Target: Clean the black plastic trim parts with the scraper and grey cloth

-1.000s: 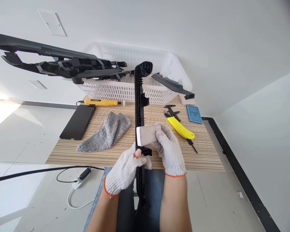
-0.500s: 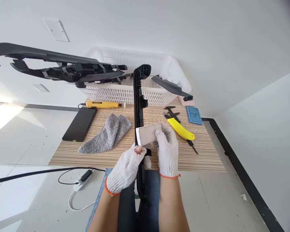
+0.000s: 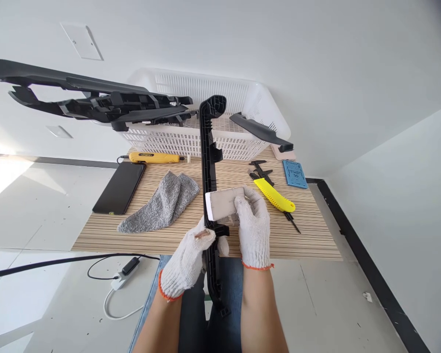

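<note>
Black strip (image 3: 206, 166) lengthwise, hooked end forward

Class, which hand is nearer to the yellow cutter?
Right: the right hand is just left of the yellow cutter; the left hand is farther left, gripping the upright black part.

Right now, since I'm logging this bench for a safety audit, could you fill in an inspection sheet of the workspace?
Surface: striped table, wood-toned
Job's things: long black part; grey-and-white block against it
Clutter: grey cloth, phone, yellow corded tool, calipers, yellow-handled knife, blue square
Grippers: gloved left hand holds the part, its glove torn at the thumb; gloved right hand holds the block
Cables: black cable near the table's left front; white cable on the floor
Surroundings: white basket bearing black parts; pale scrap on the floor
</note>
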{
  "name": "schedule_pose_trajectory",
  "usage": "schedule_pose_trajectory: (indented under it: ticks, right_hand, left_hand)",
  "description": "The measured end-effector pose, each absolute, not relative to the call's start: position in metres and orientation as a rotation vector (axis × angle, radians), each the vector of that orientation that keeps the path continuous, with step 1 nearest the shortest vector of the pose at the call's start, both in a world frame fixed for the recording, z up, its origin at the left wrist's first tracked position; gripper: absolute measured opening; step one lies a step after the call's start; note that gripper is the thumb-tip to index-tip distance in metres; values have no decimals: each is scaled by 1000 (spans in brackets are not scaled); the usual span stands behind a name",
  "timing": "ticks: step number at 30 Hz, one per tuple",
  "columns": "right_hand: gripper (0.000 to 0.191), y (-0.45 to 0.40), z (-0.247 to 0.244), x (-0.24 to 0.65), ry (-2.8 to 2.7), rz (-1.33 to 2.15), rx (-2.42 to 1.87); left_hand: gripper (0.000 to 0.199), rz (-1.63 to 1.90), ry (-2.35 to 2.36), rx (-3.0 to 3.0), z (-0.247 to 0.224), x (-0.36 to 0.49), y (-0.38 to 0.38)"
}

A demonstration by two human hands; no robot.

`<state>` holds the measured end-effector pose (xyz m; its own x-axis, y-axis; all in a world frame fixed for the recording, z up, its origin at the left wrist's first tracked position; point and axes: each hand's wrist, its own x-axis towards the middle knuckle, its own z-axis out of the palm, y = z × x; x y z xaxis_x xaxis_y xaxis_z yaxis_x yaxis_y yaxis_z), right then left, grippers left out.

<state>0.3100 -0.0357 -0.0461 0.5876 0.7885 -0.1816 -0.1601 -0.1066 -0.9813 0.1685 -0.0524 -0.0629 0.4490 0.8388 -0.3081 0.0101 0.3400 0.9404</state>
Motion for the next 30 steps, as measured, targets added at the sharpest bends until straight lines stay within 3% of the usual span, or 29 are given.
schedule_pose_trajectory:
  ticks: [11, 16, 21, 30]
  right_hand:
    - [58, -39, -51, 308, -659, 960, -1306]
    - [52, -38, -50, 307, -563, 862, -1341]
    - [54, -38, -47, 317, -660, 1101, -1274]
    - [55, -37, -51, 326, -494, 1018, -1300]
  left_hand:
    - [42, 680, 978, 1509, -39, 164, -49]
    - [38, 705, 968, 1542, -36, 165, -47]
    - [46, 633, 999, 1487, -33, 165, -47]
    - [52, 642, 1012, 1538, -31, 166, -47]
